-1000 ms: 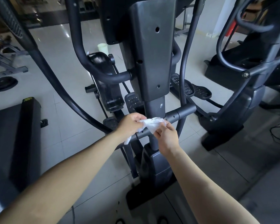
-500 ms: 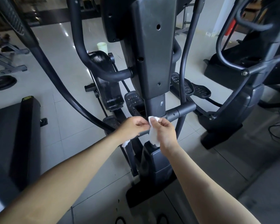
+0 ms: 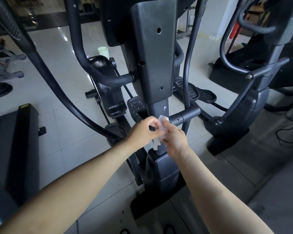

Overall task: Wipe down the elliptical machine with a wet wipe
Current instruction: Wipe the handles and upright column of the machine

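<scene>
**gymrat_op:** Wet wipe [image 3: 161,130] status?

**me:** Both grips pinched onto it, left hand [image 3: 142,130] and right hand [image 3: 175,141] bunching it between them, just in front of the elliptical's upright post [image 3: 157,108]. Post runs vertical behind it; I reckon my right hand's nearer for swiping.

Fingers of the left hand [image 3: 142,130] and right hand [image 3: 175,139] cover most of the wet wipe [image 3: 163,119]. The elliptical machine [image 3: 152,65] runs off the top edge.

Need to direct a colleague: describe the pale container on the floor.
Find the elliptical's tall grey column. Left of it, beyond the curved black handlebar, a cream cylindrical container stands on the tiled floor, pale against the black housing beside it.
</scene>
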Demonstrator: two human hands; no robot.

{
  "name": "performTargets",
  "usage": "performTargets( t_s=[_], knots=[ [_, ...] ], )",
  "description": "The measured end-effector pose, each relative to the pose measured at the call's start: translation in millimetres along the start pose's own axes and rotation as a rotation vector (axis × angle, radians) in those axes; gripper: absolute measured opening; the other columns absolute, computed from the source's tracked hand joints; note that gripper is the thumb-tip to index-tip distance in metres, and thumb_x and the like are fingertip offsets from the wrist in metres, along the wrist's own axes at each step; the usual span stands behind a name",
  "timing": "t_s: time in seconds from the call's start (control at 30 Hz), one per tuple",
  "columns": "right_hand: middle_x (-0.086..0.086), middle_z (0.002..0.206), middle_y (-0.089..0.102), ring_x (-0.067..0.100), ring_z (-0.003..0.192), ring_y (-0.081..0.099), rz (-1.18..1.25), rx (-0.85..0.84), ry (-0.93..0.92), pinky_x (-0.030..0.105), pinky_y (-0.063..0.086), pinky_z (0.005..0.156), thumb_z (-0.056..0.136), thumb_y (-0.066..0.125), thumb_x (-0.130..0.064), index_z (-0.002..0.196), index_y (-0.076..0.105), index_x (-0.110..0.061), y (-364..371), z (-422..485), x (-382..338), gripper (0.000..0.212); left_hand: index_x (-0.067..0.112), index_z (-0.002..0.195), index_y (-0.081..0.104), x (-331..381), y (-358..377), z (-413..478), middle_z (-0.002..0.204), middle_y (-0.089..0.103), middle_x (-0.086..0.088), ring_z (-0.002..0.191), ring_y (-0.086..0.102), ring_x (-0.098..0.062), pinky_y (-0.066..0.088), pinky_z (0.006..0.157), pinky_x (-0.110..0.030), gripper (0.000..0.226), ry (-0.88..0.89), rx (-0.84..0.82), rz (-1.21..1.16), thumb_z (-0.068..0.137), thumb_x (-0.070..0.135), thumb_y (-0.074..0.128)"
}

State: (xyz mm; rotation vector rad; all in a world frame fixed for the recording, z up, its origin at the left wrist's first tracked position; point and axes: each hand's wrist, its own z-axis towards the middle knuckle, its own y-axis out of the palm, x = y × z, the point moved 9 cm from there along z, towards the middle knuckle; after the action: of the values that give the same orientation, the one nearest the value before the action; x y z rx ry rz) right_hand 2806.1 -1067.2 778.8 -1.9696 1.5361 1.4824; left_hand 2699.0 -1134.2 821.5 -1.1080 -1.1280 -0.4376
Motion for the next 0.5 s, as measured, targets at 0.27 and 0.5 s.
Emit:
performTargets(
  t_s=[0.27, 0.5],
  knots=[
    [0.0, 0.098, 0.078, 0.009, 0.092, 0.073, -0.041, -0.098, -0.18, 0.016, 0.053, 0.075, 0.1, 0.064, -0.016, 0.104, 0.076, -0.011, 1.9, -9.6, -19.0, 0.014, 0.03, 0.093, 0.075, -4.3, -9.6, 13.5, 0.096, 0.077, 0.002, 0.097, 0.073, -0.021, 0.059, 0.092, -0.049, 0.009, -0.144, 0.099, -0.243, 0.091, 0.038, 0.072],
    [0.005, 0.094, 0.075, 0.019, 0.083, 0.065, -0.274, 0.113, -0.301, 0.034, 0.053, 0.077, 0.095, 0.061, -0.001, 0.094, 0.078, -0.017, -27.4, 0.6, -27.2, 0.024, 0.025, 0.109, 0.068, -19.6, -22.9, 12.6, 0.101, 0.073, 0.009, 0.083, 0.073, -0.014, 0.06, 0.09, -0.047, 0.018, -0.222, 0.185, -0.246, 0.102, 0.037, 0.058]
  ],
)
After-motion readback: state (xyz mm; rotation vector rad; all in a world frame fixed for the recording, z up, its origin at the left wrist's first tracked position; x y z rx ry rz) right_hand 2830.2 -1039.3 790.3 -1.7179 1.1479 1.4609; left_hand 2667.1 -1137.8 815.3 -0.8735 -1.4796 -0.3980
